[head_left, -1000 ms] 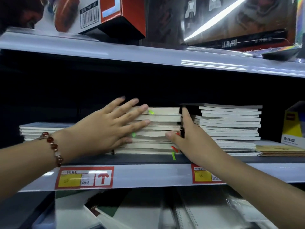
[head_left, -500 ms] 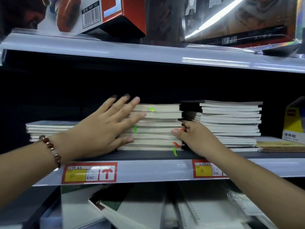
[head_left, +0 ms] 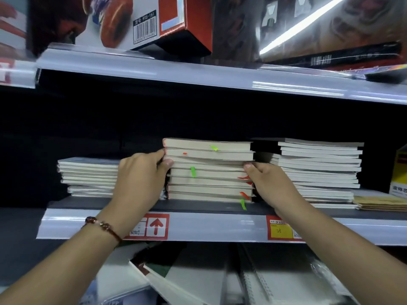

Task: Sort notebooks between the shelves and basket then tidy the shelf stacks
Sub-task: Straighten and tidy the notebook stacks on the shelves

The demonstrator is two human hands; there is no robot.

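Nearest, tilted notebooks and spiral pads on the lower shelf, loosely piled, likely not yet tidied. Above, the shelf edge with price tags, crossed by both forearms reaching up and in. Then the left hand, bracelet at the wrist, curled round the left side of the middle stack, thumb on the front edges, fingers tucked behind. Opposite, the right hand, gripping the right side the same way, thumb on the page edges, fingers hidden between this pile and the next. Clamped from both sides, probably to square the staggered books or shift the whole pile at once. Coloured tabs poking out in front, so spines turned to the back. Flanking, left stack lower, right stack roughly level, both uneven, untouched. Furthest, boxes on the top shelf. No basket in sight.
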